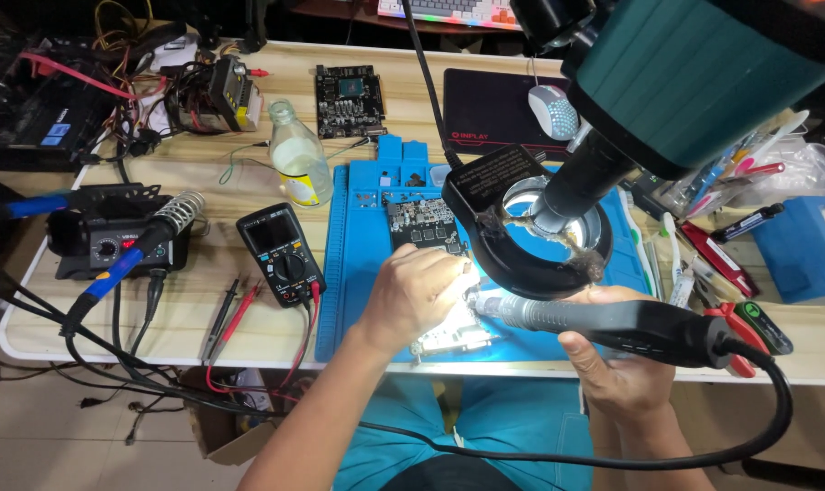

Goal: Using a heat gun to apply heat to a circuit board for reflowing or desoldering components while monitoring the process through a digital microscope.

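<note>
The dark teal microscope housing [704, 73] loomed nearest, its black ring light [522, 227] hanging over the blue rubbery mat [358, 273]. Below the ring, the right hand [622, 364] was closed around a matte black hot-air handle [631, 323] with a ribbed metal nozzle. The left hand [412, 295] pressed, fingers curled, on the green circuit board [426, 227] beside the ring.
</note>
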